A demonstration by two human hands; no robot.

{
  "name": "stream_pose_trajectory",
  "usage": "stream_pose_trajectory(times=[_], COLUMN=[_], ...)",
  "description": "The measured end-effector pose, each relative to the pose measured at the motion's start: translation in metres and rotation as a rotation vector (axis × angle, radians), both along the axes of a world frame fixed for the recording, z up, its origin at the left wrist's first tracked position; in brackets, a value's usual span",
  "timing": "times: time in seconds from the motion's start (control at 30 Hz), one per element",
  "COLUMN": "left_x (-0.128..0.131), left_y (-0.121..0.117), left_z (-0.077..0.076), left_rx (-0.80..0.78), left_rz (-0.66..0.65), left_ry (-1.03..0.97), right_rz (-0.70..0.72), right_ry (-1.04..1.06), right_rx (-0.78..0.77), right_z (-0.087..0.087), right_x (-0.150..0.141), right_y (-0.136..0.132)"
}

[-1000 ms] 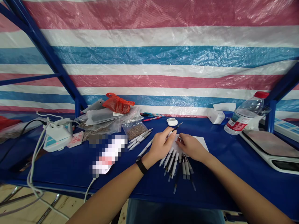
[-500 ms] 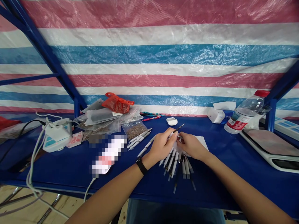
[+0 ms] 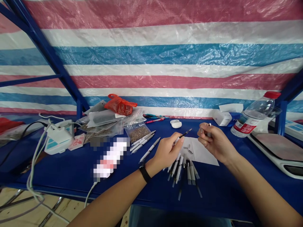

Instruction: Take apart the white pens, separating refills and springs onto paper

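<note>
Hands have parted since a moment ago: L hand (image 3: 167, 153) pinches a black-tipped white pen (image 3: 182, 135) between thumb and fingers, while R hand (image 3: 219, 142) has lifted toward 2 o'clock, fingertips pinching a small silver pen part (image 3: 209, 125). Fan of white pens (image 3: 182, 171) lies at 6 o'clock on blue table (image 3: 59, 176), w/ small bits (image 3: 189, 148) on a paper sheet (image 3: 203, 156) just above.
</note>
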State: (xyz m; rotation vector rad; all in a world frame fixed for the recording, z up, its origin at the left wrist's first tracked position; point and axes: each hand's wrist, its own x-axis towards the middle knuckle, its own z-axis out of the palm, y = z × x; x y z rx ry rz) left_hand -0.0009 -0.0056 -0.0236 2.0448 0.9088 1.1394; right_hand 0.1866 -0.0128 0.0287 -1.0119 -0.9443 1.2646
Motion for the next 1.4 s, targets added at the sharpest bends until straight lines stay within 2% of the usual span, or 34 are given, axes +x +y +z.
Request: stream_pose_trajectory(times=[0.2, 0.47, 0.7, 1.07, 1.2, 1.4], left_x=[0.003, 0.001, 0.003, 0.002, 0.001, 0.001], left_y=[-0.002, -0.002, -0.002, -0.003, -0.002, -0.001], left_z=[-0.005, -0.002, -0.003, -0.001, 0.000, 0.000], left_rx=[-0.010, -0.021, -0.040, -0.055, -0.054, -0.049], left_rz=[-0.091, -0.073, -0.083, -0.081, -0.067, -0.046], left_ry=[0.032, 0.017, 0.007, 0.008, 0.007, 0.020], right_rz=[0.072, -0.102, -0.110, -0.128, -0.100, -0.114], right_ry=[0.072, 0.059, 0.006, 0.041, -0.007, -0.191], right_rx=[0.013, 0.146, 0.216, 0.197, 0.242, 0.326], right_z=[0.003, 0.004, -0.003, -0.003, -0.004, -0.009], right_x=[-0.004, -0.009, -0.011, -0.012, -0.012, -0.013], right_y=[-0.007, -0.008, -0.007, -0.007, -0.008, -0.008])
